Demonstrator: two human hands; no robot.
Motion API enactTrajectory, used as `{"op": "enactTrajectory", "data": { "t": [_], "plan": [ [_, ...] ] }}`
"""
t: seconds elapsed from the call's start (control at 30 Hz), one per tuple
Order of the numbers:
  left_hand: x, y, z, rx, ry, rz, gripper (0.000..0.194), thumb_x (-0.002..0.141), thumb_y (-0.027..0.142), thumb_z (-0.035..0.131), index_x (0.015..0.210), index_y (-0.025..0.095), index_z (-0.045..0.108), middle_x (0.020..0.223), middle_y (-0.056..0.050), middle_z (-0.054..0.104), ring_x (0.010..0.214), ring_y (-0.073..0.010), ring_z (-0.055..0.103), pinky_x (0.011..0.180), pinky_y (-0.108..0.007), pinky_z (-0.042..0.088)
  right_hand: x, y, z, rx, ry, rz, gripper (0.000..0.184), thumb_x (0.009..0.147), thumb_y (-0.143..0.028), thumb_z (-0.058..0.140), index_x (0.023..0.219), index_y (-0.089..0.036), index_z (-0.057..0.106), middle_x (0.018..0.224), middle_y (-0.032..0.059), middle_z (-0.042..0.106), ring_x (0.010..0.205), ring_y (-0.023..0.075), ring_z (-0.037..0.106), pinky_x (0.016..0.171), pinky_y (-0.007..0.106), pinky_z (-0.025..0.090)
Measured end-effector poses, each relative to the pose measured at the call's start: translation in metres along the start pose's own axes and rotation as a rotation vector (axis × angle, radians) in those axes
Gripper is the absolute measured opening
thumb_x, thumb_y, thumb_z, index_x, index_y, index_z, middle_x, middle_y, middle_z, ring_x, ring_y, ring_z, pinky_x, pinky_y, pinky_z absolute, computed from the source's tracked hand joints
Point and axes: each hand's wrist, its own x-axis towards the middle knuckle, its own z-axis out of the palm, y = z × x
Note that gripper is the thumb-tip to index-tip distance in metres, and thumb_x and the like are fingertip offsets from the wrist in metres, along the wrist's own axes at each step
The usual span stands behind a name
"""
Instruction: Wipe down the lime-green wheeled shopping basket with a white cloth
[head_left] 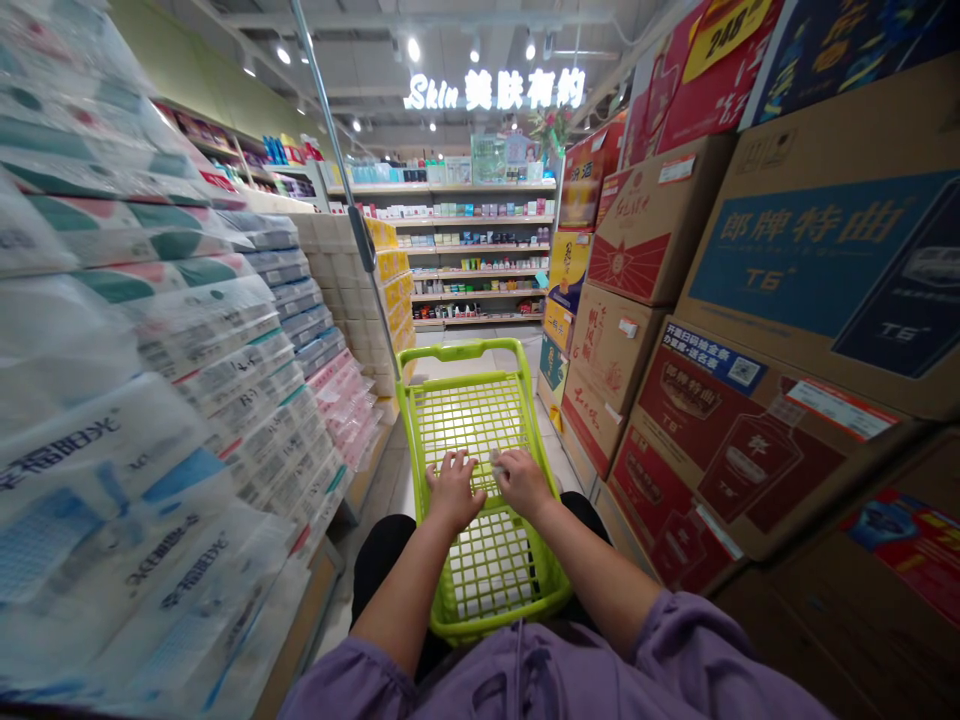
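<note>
A lime-green plastic shopping basket (546, 440) with a grid of holes lies between my black-clad knees, its handle (457, 352) at the far end. Over the middle of the basket, my left hand (454, 494) is open, fingers spread and pointing forward. Beside it, my right hand (525, 484) has its fingers curled in. A small pale bit shows at the right fingertips, too small to name. Whether either hand touches the basket is hard to tell.
Plastic-wrapped packs of tissue paper (225, 400) are stacked along the left. Printed cardboard boxes (750, 430) rise close on the right. A metal pole (330, 120) stands left of the basket. Shelves of small products (480, 248) cross the aisle's far end.
</note>
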Motion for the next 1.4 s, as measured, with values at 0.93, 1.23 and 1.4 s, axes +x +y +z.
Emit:
{"op": "enactTrajectory", "data": {
  "t": [0.93,1.23,1.4],
  "plan": [
    [0.0,0.0,0.0,0.019,-0.016,-0.009,0.052,0.076,0.032,0.056,0.127,0.027,0.052,0.147,-0.007,0.042,0.136,-0.0305,0.03,0.109,-0.057,0.021,0.003,-0.002,0.003,0.076,-0.001,-0.054,0.04,0.076,-0.002,0.052,0.108,-0.02,0.067,0.12,0.0105,0.062,0.114,0.0226,0.053,0.099,0.04,0.045],
    [0.0,-0.001,-0.001,-0.001,-0.017,-0.012,0.052,0.076,0.03,0.056,0.127,0.027,0.053,0.147,-0.007,0.043,0.136,-0.0302,0.03,0.11,-0.057,0.02,0.052,0.005,0.006,0.074,0.009,-0.008,0.049,0.076,-0.002,0.05,0.121,-0.017,0.06,0.135,0.0134,0.052,0.127,0.0234,0.046,0.107,0.043,0.04],
    [0.001,-0.005,0.005,-0.002,0.0,-0.002,0.052,0.076,0.033,0.058,0.127,0.028,0.053,0.146,-0.006,0.043,0.136,-0.0307,0.03,0.11,-0.058,0.02,0.055,0.014,0.018,0.071,-0.106,-0.077,0.05,0.072,0.0,0.05,0.116,-0.021,0.061,0.139,0.01,0.049,0.13,0.0216,0.044,0.108,0.042,0.039]
  ]
}}
